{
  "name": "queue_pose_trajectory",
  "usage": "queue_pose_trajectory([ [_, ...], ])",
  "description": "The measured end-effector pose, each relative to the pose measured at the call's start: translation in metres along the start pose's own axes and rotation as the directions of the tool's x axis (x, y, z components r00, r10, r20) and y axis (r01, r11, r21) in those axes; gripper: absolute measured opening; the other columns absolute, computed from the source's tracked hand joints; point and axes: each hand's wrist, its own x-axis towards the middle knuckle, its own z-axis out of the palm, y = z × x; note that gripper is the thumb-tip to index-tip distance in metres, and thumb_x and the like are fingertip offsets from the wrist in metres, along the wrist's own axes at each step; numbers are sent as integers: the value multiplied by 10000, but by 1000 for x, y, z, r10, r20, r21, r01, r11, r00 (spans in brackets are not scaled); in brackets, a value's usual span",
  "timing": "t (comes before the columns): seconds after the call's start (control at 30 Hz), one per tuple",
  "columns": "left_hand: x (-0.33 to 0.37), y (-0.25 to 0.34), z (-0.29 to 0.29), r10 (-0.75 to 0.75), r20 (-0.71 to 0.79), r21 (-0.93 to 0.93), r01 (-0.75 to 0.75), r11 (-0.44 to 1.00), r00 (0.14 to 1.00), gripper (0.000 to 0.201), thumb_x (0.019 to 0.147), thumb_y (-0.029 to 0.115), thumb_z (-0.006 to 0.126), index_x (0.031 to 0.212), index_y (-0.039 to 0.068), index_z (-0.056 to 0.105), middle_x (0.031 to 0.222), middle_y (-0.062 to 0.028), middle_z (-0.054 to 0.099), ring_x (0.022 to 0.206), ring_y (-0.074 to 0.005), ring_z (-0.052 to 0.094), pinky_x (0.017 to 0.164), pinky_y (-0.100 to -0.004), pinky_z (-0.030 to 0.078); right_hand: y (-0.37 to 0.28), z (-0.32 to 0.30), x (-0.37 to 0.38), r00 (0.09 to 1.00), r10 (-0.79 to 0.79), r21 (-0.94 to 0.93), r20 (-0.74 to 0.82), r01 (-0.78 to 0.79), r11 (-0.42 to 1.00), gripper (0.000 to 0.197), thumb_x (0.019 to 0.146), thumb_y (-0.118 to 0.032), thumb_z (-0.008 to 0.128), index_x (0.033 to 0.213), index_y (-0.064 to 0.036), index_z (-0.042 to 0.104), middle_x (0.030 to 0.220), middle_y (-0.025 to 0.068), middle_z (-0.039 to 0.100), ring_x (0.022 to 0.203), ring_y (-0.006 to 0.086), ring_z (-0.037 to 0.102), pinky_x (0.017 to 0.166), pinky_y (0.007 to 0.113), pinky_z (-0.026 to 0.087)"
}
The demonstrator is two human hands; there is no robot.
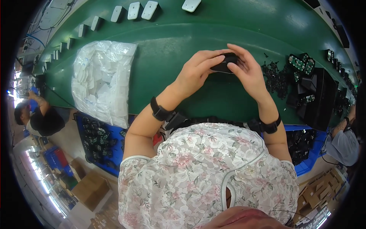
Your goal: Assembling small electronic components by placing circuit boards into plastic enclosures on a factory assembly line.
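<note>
Between my two hands, above the green table (164, 49), is a small black plastic housing (228, 63) with a rounded shape. My left hand (195, 71) grips its left side, with the thumb and fingers closed along it. From the other side my right hand (249, 74) holds it, thumb at the near edge and fingers curved over the far side. The palms and fingers hide part of the housing. Right of my right hand lies a loose heap of tiny black parts (277, 78). Green circuit boards (301, 65) rest just past that heap.
A clear bag of white plastic pieces (101, 84) lies to the left. White rectangular units (134, 10) line the far edge. A black box (323, 100) stands at right. Blue bins (114, 168) with black parts sit below the table edge. People (44, 114) work at both sides.
</note>
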Motion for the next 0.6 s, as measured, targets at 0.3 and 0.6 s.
queue_pose_trajectory([
  [0.3, -11, -10, -2, -68, -35, 148, 72, 986, 997, 702, 673, 75, 764, 1297, 27, 446, 1266, -162, 510, 1160, -350, 480, 985, -421, 405, 29, -14, 18, 988, -136, -70, -68, 131, 989, 440, 845, 41, 616, 1264, 4, 486, 1212, 109, 553, 1134, 176, 524, 996, 300, 411],
  [0.6, 1, -4, 18, -40, 52, 479, 10, 878, 998, 523, 680, 157, 757, 1149, 25, 567, 1072, -108, 555, 962, -282, 523, 804, -373, 451, 16, -34, 10, 869, -473, -902, -143, 82, 424, 355, 797, -92, 702, 1130, -56, 584, 1108, 88, 599, 1032, 227, 572, 911, 341, 447],
])
